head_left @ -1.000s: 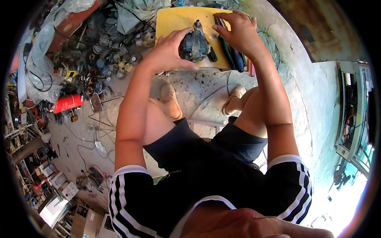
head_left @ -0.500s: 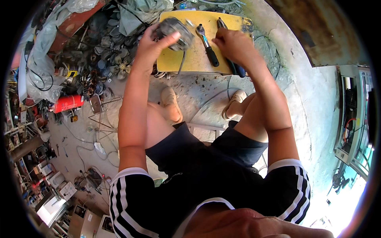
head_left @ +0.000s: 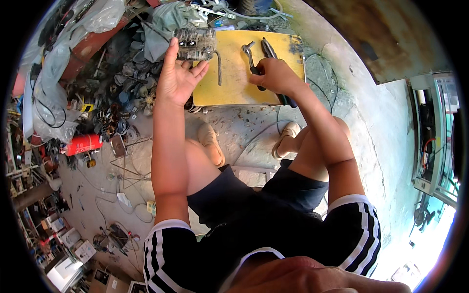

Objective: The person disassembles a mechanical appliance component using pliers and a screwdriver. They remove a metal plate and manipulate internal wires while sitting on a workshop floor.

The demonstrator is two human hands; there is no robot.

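My left hand (head_left: 178,78) holds up a dark grey, ribbed motor-like part (head_left: 195,45) over the far left corner of a yellow board (head_left: 229,95). The thumb is at its left side and the fingers are beneath it. From the part's right side a short dark cable (head_left: 219,68) hangs down. Over the board's right half, my right hand (head_left: 276,74) is closed around the black handle of a ratchet wrench (head_left: 250,57), whose metal head points away from me. Just right of it lie pliers (head_left: 267,49) with dark handles, partly hidden by this hand.
Heaped metal parts (head_left: 129,83) and plastic sheeting (head_left: 105,22) crowd the left of the board. A red cylinder (head_left: 83,144) lies at the left on the floor. A rusty panel (head_left: 376,39) juts in at the upper right. Loose cables cross the concrete floor.
My right hand has shifted from the pliers to the ratchet wrench and gripped it, turning its head. The motor-like part has been turned in my left hand and moved slightly left.
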